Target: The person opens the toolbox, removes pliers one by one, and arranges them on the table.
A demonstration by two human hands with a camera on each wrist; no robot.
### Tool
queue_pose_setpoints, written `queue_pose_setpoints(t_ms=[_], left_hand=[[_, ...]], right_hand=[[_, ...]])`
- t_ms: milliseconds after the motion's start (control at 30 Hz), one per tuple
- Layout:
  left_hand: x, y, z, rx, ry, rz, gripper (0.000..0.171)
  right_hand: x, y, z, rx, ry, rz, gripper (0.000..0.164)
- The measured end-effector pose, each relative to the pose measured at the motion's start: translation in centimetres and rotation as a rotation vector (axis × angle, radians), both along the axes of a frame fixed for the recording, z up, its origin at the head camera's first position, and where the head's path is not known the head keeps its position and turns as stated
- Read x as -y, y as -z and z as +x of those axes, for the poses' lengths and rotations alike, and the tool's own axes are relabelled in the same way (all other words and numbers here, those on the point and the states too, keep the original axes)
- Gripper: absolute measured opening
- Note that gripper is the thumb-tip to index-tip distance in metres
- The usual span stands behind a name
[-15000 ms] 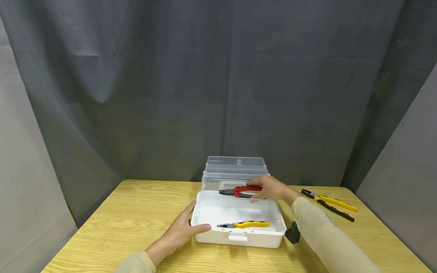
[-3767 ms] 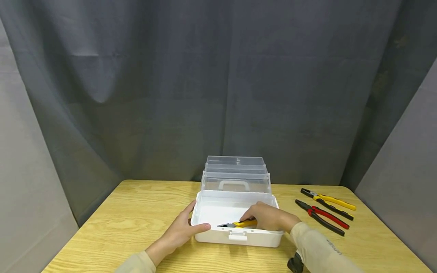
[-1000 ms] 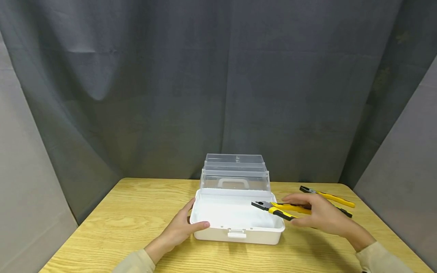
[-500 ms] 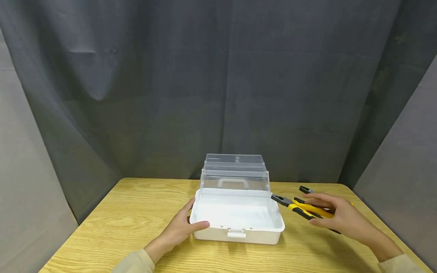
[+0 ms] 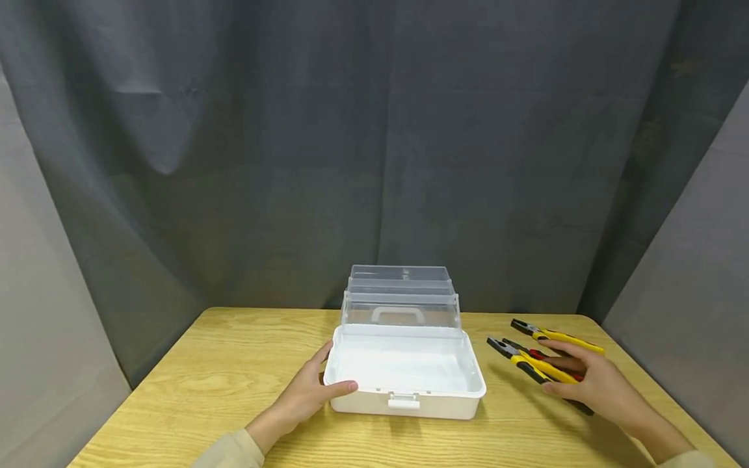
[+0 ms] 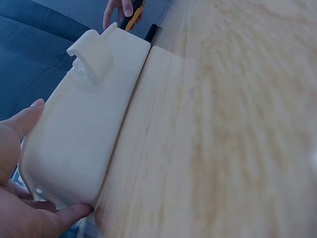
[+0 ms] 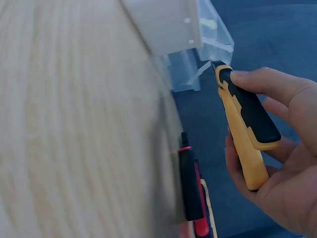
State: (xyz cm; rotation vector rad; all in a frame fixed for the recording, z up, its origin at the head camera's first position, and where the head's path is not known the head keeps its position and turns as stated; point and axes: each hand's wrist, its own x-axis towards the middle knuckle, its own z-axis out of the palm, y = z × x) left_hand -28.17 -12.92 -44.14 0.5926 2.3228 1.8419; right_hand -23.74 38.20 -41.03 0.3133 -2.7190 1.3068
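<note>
My left hand [image 5: 304, 393] grips the left front corner of a white plastic toolbox [image 5: 404, 404], thumb over the rim and fingers along its end wall. The left wrist view shows the toolbox front with its latch [image 6: 94, 57] beyond my thumb. On the right, my right hand [image 5: 603, 383] holds pliers [image 5: 529, 363] with yellow and black handles, jaws toward the box. In the right wrist view these pliers [image 7: 245, 134] are raised above the table, the thumb on the black side. Beneath them lie red and black pliers [image 7: 200, 225], partly hidden in the head view.
The box's clear lid [image 5: 400, 296] stands raised at the back, and the white inside is bare. Behind my right hand another pair of yellow and black pliers [image 5: 567, 340] lies on the wooden table [image 5: 251, 351]. A dark curtain [image 5: 281, 195] hangs behind.
The red pliers, then the last yellow pair, have left the box. My right hand has carried the yellow pair rightward over the red pliers. My left hand stays on the box.
</note>
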Motion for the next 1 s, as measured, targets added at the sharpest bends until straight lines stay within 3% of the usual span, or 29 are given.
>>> queue_pose_setpoints(t_ms=[200, 533, 1000], left_hand=[[-0.1, 0.0, 0.0, -0.002, 0.003, -0.002, 0.106], [0.1, 0.0, -0.1, -0.01, -0.009, -0.004, 0.106], [0.1, 0.1, -0.1, -0.011, -0.015, -0.002, 0.108]], right_hand=[[-0.1, 1.6, -0.7, 0.029, 0.063, 0.071, 0.084], [0.4, 2.1, -1.6, 0.119, 0.119, 0.224, 0.089], [0.6, 2.0, -1.6, 0.185, 0.05, 0.287, 0.078]])
